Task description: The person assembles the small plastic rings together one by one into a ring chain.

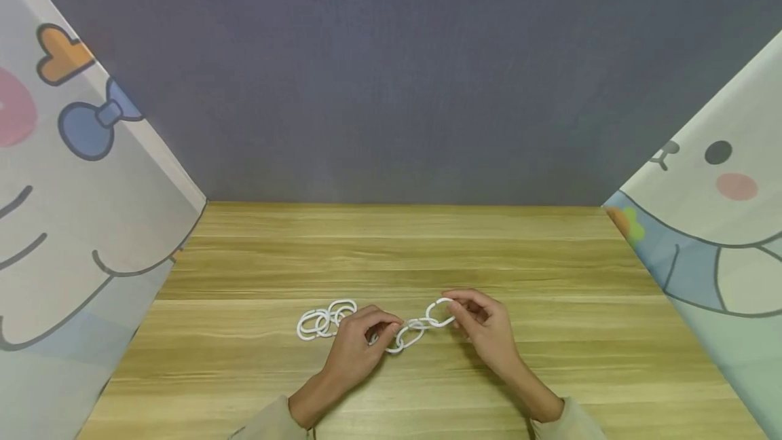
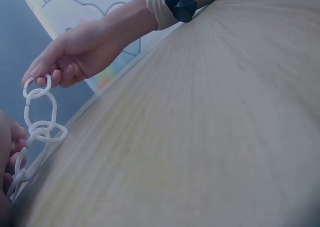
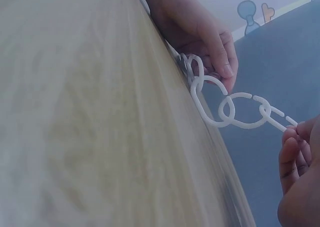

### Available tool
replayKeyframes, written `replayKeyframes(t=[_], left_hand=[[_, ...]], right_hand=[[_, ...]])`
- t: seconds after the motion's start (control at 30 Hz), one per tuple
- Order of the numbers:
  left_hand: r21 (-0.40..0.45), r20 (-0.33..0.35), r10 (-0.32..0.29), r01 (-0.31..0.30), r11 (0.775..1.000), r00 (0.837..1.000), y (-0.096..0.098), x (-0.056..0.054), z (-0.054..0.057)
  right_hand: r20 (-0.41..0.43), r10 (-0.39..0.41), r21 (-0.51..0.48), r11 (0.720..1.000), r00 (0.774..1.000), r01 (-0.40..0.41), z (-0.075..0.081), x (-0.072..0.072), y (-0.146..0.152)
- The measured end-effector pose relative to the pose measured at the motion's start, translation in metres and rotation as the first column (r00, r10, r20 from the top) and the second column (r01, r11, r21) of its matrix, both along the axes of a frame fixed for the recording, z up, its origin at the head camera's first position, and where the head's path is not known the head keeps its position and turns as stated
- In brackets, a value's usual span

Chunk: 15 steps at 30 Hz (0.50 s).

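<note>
A chain of white plastic C-shaped links (image 1: 417, 323) stretches between the two hands, just over the wooden table. My right hand (image 1: 489, 335) pinches the end link between thumb and fingers; the left wrist view shows that link (image 2: 49, 82) at its fingertips. My left hand (image 1: 357, 348) holds the chain farther along, its fingers curled around a link that they partly hide. Small gaps show in several links (image 3: 212, 124) in the right wrist view. More linked white rings (image 1: 322, 321) lie on the table beside the left hand, partly covered by it.
The wood-grain table (image 1: 391, 250) runs back to a dark grey panel (image 1: 391, 87). Cartoon-printed sheets stand along the left side (image 1: 79, 223) and the right side (image 1: 727, 250). A dark band (image 2: 182, 8) sits at the right sleeve.
</note>
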<state>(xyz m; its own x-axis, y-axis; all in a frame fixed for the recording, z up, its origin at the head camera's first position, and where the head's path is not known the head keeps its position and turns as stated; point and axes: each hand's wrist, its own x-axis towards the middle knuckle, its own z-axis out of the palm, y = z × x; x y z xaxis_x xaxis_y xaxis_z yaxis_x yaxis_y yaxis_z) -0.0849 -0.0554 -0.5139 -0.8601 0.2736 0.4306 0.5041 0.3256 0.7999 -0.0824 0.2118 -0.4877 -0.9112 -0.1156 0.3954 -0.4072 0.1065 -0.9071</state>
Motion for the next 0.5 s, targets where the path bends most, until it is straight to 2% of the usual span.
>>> replayKeyframes(t=[0.27, 0.4, 0.5], left_hand=[[0.049, -0.033, 0.033, -0.032, 0.998, 0.999, 0.000, 0.001, 0.000], [0.052, -0.022, 0.041, -0.040, 0.998, 0.999, -0.005, 0.005, 0.007], [0.031, -0.004, 0.068, -0.068, 0.997, 0.998, -0.014, 0.007, 0.016]], right_hand=[[0.032, -0.040, -0.004, 0.999, 0.999, 0.040, 0.000, -0.001, 0.005], [0.040, -0.058, -0.004, 0.998, 0.998, 0.059, 0.001, 0.001, 0.011], [0.032, -0.058, -0.004, 0.998, 0.998, 0.058, 0.001, 0.001, 0.014]])
